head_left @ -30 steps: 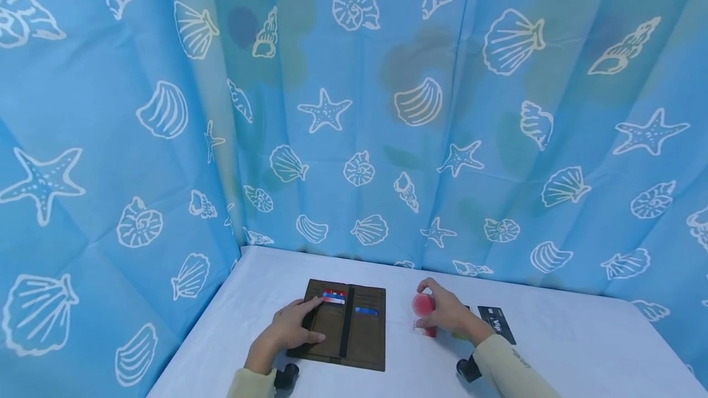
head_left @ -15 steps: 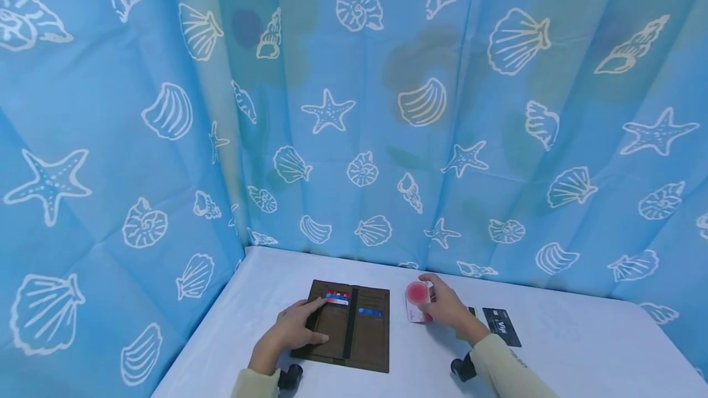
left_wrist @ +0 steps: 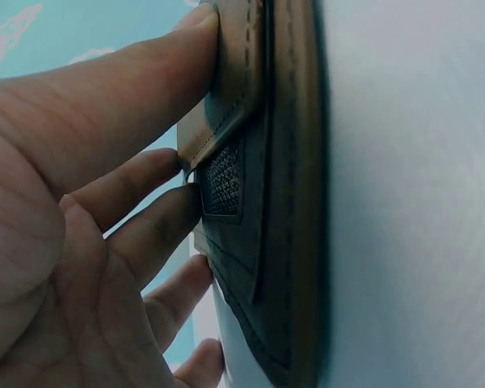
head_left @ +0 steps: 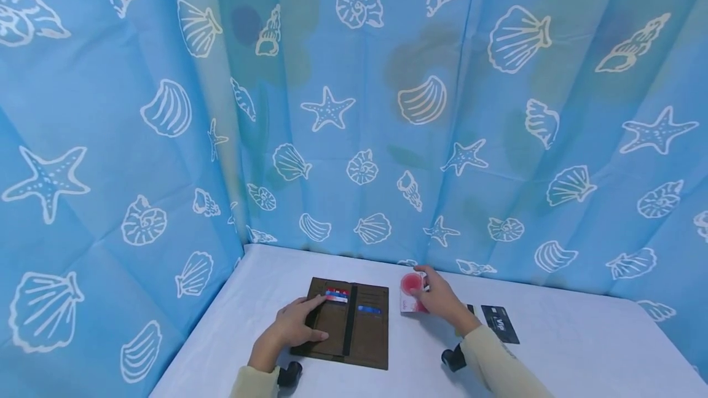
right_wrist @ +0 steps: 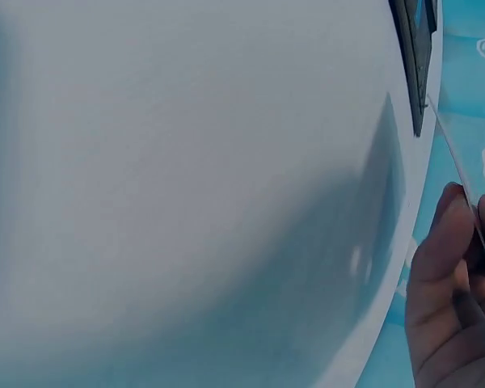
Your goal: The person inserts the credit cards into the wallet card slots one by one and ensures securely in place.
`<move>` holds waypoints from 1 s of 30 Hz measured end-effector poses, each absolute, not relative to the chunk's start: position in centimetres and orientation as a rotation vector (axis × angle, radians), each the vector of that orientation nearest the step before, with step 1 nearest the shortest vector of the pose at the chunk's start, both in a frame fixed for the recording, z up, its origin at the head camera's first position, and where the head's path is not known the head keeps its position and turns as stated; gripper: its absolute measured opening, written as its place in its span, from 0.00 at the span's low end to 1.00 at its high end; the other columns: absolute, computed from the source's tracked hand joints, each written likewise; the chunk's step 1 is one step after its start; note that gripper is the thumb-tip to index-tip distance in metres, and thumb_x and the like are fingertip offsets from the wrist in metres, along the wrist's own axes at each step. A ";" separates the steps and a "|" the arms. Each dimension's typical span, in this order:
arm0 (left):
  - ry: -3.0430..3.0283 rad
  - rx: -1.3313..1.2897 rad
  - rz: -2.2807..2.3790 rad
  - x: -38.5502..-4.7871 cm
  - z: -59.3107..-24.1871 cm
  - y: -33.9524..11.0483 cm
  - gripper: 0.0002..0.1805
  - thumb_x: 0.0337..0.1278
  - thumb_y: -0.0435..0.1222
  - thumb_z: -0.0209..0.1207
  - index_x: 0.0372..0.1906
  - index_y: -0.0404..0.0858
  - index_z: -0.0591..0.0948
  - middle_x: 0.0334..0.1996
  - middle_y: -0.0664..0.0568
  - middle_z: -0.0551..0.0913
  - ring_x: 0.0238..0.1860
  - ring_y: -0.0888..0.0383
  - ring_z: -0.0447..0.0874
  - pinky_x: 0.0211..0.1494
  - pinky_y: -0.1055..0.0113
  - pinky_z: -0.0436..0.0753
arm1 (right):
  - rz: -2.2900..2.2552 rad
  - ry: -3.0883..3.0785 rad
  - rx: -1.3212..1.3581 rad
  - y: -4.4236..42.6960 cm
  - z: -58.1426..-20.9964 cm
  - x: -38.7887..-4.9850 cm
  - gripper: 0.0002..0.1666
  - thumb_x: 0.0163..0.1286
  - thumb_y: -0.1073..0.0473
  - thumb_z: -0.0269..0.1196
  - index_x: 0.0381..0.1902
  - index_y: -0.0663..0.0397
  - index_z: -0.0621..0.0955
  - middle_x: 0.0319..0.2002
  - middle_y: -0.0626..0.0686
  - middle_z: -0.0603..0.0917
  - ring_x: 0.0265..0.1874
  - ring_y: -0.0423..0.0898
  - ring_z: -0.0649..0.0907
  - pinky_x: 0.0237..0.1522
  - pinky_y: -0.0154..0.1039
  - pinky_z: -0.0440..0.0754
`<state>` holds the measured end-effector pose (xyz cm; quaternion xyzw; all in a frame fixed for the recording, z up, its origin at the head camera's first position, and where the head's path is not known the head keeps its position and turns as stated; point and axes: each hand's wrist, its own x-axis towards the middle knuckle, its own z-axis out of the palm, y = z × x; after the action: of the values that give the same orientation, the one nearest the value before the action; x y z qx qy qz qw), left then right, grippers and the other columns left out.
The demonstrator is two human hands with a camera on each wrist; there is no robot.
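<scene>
A brown wallet lies unfolded on the white table, with a dark band down its middle. My left hand rests on its left half, thumb and fingers spread; the left wrist view has the thumb on the leather. Overlapping red, blue and white cards show in a left slot, near the index fingertip. One blue card sits in a right slot. Just right of the wallet, my right hand pinches a pink-and-white card with a red circle, raised above the table and seen edge-on in the right wrist view.
A black VIP card lies on the table to the right. Beside it, another card is mostly hidden by my right wrist. A blue curtain with white shells hangs behind and at the left.
My right hand has moved left and away from me with the pink-and-white card, bringing it nearer the wallet and turning its face into view. The left hand stays on the wallet.
</scene>
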<state>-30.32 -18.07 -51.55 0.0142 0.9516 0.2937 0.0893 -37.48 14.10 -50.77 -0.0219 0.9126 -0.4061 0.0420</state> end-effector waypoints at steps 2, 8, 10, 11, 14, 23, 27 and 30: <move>2.824 0.044 0.873 -30.2 -51.6 -18.1 0.42 0.47 0.45 0.74 0.71 0.49 0.71 0.69 0.39 0.71 0.71 0.33 0.62 0.67 0.29 0.65 | -1.288 2.770 -0.068 13.7 -50.8 -37.5 0.36 0.67 0.61 0.66 0.70 0.48 0.65 0.47 0.58 0.77 0.32 0.48 0.80 0.35 0.40 0.88; 2.803 0.043 0.891 -29.9 -51.6 -18.1 0.42 0.47 0.45 0.74 0.70 0.49 0.71 0.68 0.37 0.71 0.70 0.32 0.62 0.67 0.28 0.64 | -1.327 2.763 -0.126 12.6 -51.6 -37.6 0.38 0.65 0.67 0.66 0.70 0.52 0.64 0.47 0.59 0.77 0.31 0.46 0.79 0.31 0.37 0.87; 2.800 0.044 0.895 -29.7 -51.5 -18.1 0.42 0.46 0.44 0.74 0.70 0.48 0.72 0.68 0.37 0.71 0.70 0.31 0.61 0.67 0.28 0.63 | -1.334 2.763 -0.150 12.2 -51.7 -37.6 0.38 0.64 0.67 0.66 0.69 0.52 0.65 0.46 0.58 0.77 0.31 0.46 0.79 0.32 0.37 0.87; 2.799 0.045 0.896 -29.7 -51.5 -18.2 0.42 0.46 0.44 0.75 0.70 0.48 0.72 0.68 0.38 0.71 0.71 0.32 0.61 0.68 0.28 0.62 | -1.339 2.764 -0.160 12.1 -51.7 -37.6 0.37 0.65 0.67 0.65 0.69 0.52 0.65 0.45 0.58 0.77 0.31 0.46 0.79 0.32 0.38 0.87; 2.806 0.045 0.880 -29.8 -51.4 -18.2 0.42 0.46 0.44 0.75 0.70 0.48 0.72 0.68 0.38 0.72 0.71 0.32 0.61 0.67 0.28 0.62 | -1.348 2.768 -0.187 11.7 -51.6 -37.7 0.37 0.65 0.66 0.65 0.70 0.51 0.65 0.45 0.56 0.77 0.33 0.45 0.80 0.33 0.37 0.87; 2.803 0.034 0.882 -29.7 -51.7 -18.2 0.42 0.45 0.44 0.75 0.70 0.49 0.72 0.67 0.39 0.73 0.70 0.32 0.62 0.67 0.28 0.62 | -1.393 2.741 -0.245 10.4 -51.8 -37.4 0.36 0.65 0.68 0.65 0.69 0.48 0.67 0.41 0.54 0.77 0.34 0.45 0.79 0.32 0.38 0.87; 2.807 0.023 0.878 -30.0 -51.5 -18.1 0.42 0.46 0.45 0.75 0.70 0.49 0.72 0.68 0.39 0.72 0.71 0.32 0.62 0.67 0.28 0.64 | -1.373 2.759 -0.262 9.9 -51.6 -37.7 0.36 0.65 0.67 0.65 0.70 0.46 0.67 0.42 0.54 0.78 0.36 0.45 0.79 0.33 0.38 0.87; 2.816 0.018 0.871 -30.4 -51.1 -18.1 0.42 0.46 0.46 0.74 0.70 0.49 0.71 0.68 0.38 0.71 0.70 0.32 0.62 0.66 0.28 0.65 | -1.353 2.792 -0.273 9.6 -51.3 -38.3 0.36 0.66 0.65 0.65 0.70 0.46 0.68 0.42 0.53 0.79 0.38 0.45 0.80 0.36 0.38 0.87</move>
<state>-30.44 -18.05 -51.12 0.0062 0.9508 0.2942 0.0968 -38.26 9.58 -51.29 -0.0876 0.8964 -0.4343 0.0134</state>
